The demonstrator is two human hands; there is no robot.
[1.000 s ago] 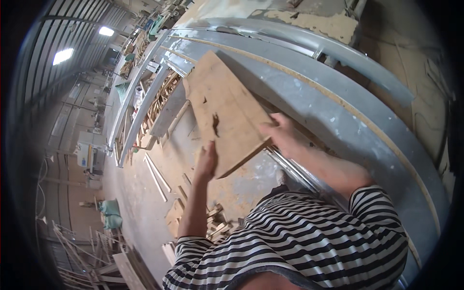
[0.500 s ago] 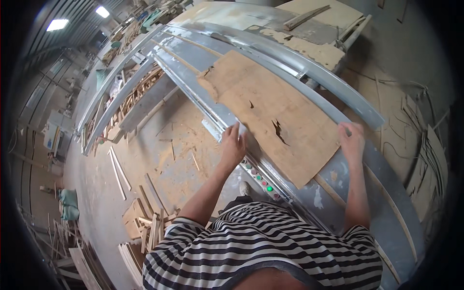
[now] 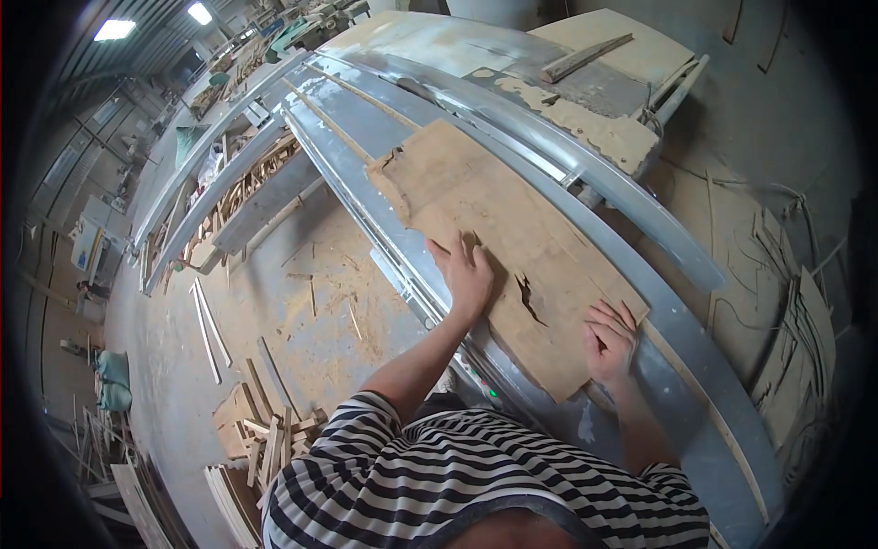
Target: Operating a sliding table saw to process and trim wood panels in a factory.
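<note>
A brown wood veneer sheet (image 3: 512, 210) with a ragged far-left edge and a dark torn hole lies on the grey metal machine table (image 3: 677, 403). My left hand (image 3: 465, 279) rests on the sheet near its left edge, fingers spread over the surface. At the near right corner lies my right hand (image 3: 611, 343), with its fingers stretched over the sheet and its thumb partly tucked under the palm. Neither hand shows anything gripped.
A metal rail (image 3: 357, 210) runs along the table's left side, and a long metal beam (image 3: 631, 197) along its right. Wood offcuts (image 3: 274, 439) are piled on the floor at left. Bent veneer scraps (image 3: 800, 348) and cables lie at far right.
Both hands have come down onto the sheet: the left moved right from the rail side, the right moved left and nearer. The sheet's near end sits a little closer to me.
</note>
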